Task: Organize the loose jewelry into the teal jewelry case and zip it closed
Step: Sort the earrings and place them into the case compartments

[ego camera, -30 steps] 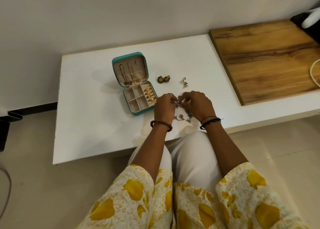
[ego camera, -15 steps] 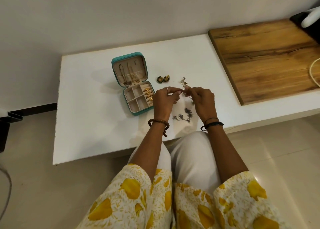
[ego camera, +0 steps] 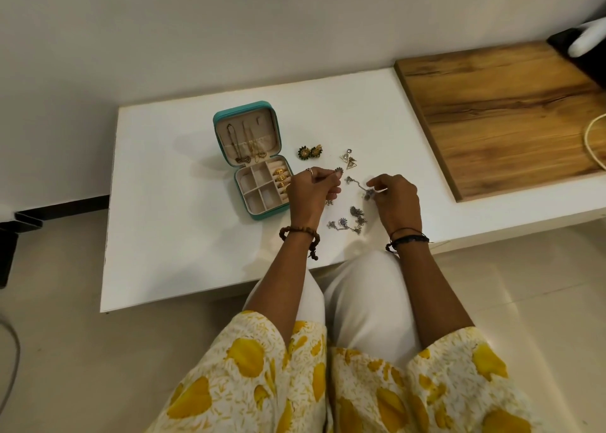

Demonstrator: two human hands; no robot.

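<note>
- Our left hand [ego camera: 311, 191] sits just right of the teal jewelry case [ego camera: 259, 167], fingers curled and pinching a small silver earring [ego camera: 338, 170] at the fingertips, with what looks like part of the piece dangling below the palm.
- Our right hand [ego camera: 398, 199] is further right of the case, its fingers curled round a second silver earring [ego camera: 360, 186] whose chain trails back toward the left hand.
- We judge the two pieces are being sorted as a pair. The risk is that the trailing chain snags on the other earring or on the pile below, so a pull toward the case would drag extra pieces along or tangle them.
- A tangle of silver jewelry [ego camera: 349, 221] lies on the white worktop [ego camera: 170, 203], right of the case's near corner and between our wrists.
- Right of the case's hinge sit two dark flower studs [ego camera: 310, 152], and beyond them a pair of triangular earrings [ego camera: 349, 158].
- The case lies open, chains hanging in its lid and gold rings [ego camera: 282, 178] in the right-hand slots; the square compartments look empty.
- With so much still loose, zipping is far off; a dangling piece dropped across a divider could stop the lid closing.
</note>
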